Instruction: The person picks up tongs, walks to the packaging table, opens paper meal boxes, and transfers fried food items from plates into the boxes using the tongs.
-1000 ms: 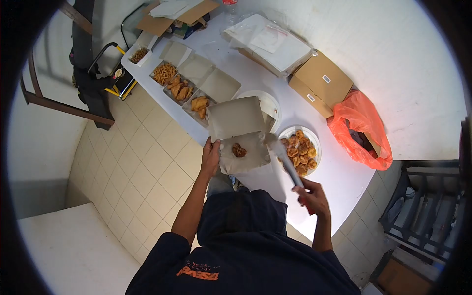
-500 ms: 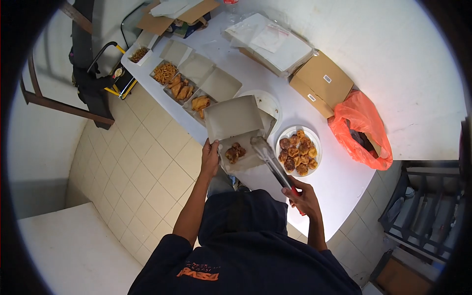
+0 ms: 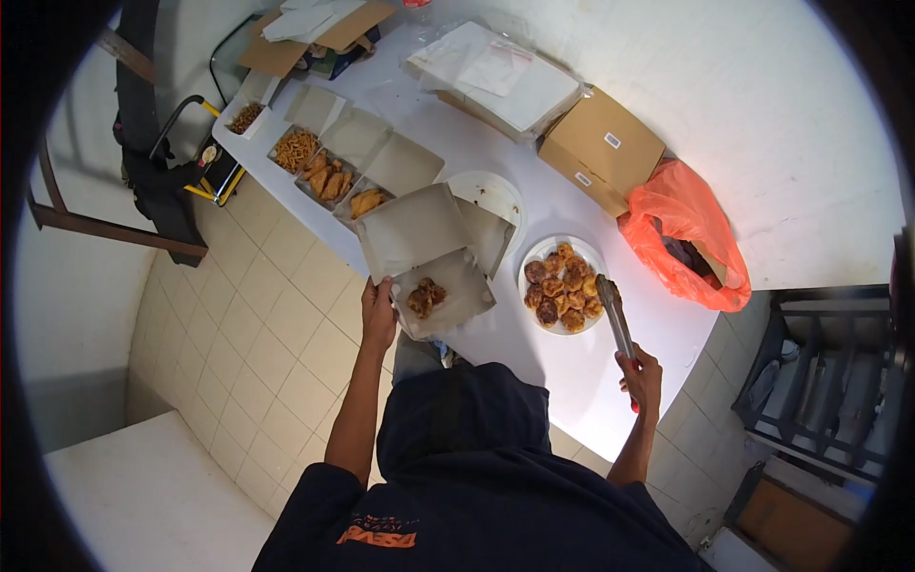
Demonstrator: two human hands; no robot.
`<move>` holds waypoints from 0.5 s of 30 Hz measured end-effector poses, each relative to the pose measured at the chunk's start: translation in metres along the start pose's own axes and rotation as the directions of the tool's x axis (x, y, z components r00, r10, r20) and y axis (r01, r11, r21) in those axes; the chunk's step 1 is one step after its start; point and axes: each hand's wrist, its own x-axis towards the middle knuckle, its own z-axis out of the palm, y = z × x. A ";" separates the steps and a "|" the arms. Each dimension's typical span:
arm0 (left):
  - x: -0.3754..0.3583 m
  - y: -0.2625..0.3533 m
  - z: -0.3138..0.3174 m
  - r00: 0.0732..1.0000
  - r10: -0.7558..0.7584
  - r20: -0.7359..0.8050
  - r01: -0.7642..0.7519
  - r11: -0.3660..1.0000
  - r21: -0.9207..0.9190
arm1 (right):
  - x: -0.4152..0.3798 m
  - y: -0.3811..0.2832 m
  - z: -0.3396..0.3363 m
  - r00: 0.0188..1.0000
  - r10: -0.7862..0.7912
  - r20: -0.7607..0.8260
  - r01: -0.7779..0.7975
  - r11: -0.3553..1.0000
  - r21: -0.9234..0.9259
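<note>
My left hand (image 3: 379, 319) grips the left edge of an open cardboard food box (image 3: 462, 303), its lid tipped back. Some browned fritters (image 3: 425, 298) lie together toward the left inside it. In my right hand (image 3: 641, 378) is a pair of metal tongs (image 3: 618, 319) with red on the handle. The tong tips are by the right rim of a white plate (image 3: 562, 240), which is heaped with several round browned patties (image 3: 570, 286). Nothing can be made out between the tips.
Further left stand open boxes of fried chicken (image 3: 329, 179) and fried noodle-like strips (image 3: 294, 150). A second white plate (image 3: 512, 198) sits behind my box. Along the wall are a brown carton (image 3: 602, 143), wrapped white box sheets (image 3: 505, 81) and an orange plastic bag (image 3: 701, 224).
My right hand has carried the tongs right, from over the food box to the far side of the patty plate. My left hand still holds the box.
</note>
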 end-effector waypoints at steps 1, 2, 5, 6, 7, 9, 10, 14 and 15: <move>0.000 0.000 -0.001 1.000 0.005 0.002 -0.005 1.000 0.003 | 0.001 0.003 0.000 1.000 0.009 -0.004 -0.009 1.000 -0.010; 0.000 -0.001 -0.001 1.000 -0.002 -0.001 0.002 1.000 -0.002 | 0.003 0.006 0.001 1.000 0.018 -0.007 -0.018 1.000 -0.020; 0.000 -0.003 -0.002 1.000 -0.011 0.011 0.011 1.000 -0.012 | 0.008 0.009 0.004 0.998 0.060 0.035 -0.061 0.998 0.004; 0.000 -0.003 -0.002 1.000 -0.009 0.027 0.009 1.000 -0.014 | 0.009 0.011 0.005 0.995 0.077 0.059 -0.079 0.997 0.019; -0.001 -0.004 -0.003 0.999 -0.007 0.043 0.007 1.000 -0.016 | 0.010 0.011 0.006 0.993 0.097 0.066 -0.099 0.994 0.034; -0.002 -0.004 -0.002 1.000 -0.018 0.018 0.018 1.000 -0.007 | 0.014 0.010 0.010 0.988 0.131 0.081 -0.136 0.988 0.067; -0.002 -0.004 -0.001 1.000 -0.023 0.007 0.023 1.000 -0.002 | 0.016 0.011 0.013 0.988 0.132 0.086 -0.138 0.988 0.068; -0.004 -0.005 0.000 0.999 -0.022 0.023 0.023 0.999 -0.026 | 0.021 0.013 0.015 0.979 0.153 0.138 -0.170 0.978 0.118; -0.003 -0.006 -0.001 0.999 -0.031 0.024 0.032 0.999 -0.025 | 0.021 0.014 0.014 0.974 0.161 0.160 -0.184 0.973 0.141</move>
